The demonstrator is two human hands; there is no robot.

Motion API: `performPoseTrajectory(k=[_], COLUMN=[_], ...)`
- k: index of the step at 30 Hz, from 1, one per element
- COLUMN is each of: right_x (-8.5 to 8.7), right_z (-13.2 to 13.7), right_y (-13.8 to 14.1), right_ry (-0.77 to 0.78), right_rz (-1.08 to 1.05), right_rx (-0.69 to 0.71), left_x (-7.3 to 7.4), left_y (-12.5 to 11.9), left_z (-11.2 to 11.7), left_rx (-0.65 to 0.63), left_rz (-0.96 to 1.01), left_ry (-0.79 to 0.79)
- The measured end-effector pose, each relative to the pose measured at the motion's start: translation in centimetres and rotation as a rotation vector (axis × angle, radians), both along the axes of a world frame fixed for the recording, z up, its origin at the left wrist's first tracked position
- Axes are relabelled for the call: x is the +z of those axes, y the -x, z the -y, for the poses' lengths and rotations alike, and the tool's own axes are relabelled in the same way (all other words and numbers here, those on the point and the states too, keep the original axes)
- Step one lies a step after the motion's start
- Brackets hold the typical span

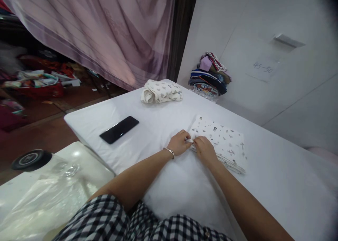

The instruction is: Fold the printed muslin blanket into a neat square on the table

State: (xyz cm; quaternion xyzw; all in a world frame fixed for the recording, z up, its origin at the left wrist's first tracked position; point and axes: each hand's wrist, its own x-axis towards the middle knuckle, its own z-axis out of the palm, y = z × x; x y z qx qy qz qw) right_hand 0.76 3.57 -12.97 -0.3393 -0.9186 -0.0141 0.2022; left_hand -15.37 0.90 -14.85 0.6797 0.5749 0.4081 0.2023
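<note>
My left hand [180, 143] and my right hand [205, 150] meet at the near-left corner of a folded white cloth [224, 139] printed with small grey figures. Both hands are closed, fingertips pinched together around a small whitish bit whose kind I cannot make out. The right hand rests against the cloth's near-left edge, where several folded layers show. A silver bracelet [170, 152] is on my left wrist. Below the hands, a pale, sheer material [182, 188] hangs or lies over the table's near side; its kind is unclear.
The white-covered table [280, 174] also bears a black phone [119, 129] and a rolled, printed white cloth [161, 92]. Piled clothes [210, 75] stand by a pale cabinet wall [237, 26]. At left are a white machine-like surface with clear plastic [50, 198] and a red basket [39, 89].
</note>
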Motion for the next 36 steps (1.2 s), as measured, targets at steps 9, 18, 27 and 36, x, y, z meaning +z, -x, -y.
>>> performPoseTrajectory(k=[9, 18, 27, 36], right_x=[-0.7, -1.1, -1.8, -1.8], right_z=[0.5, 0.8, 0.4, 0.7], right_y=[-0.9, -1.1, -0.7, -1.0], right_ry=[0.022, 0.036, 0.061, 0.041], right_rz=[-0.003, -0.013, -0.043, -0.041], right_rx=[-0.025, -0.057, -0.126, -0.104], left_x=[0.3, 0.1, 0.6, 0.5], left_y=[0.3, 0.8, 1.2, 1.6], left_z=[-0.2, -0.3, 0.1, 0.0], left_rx=[-0.013, -0.061, -0.143, -0.16], left_rz=[-0.046, -0.026, -0.097, -0.142], left_ry=[0.021, 0.003, 0.019, 0.106])
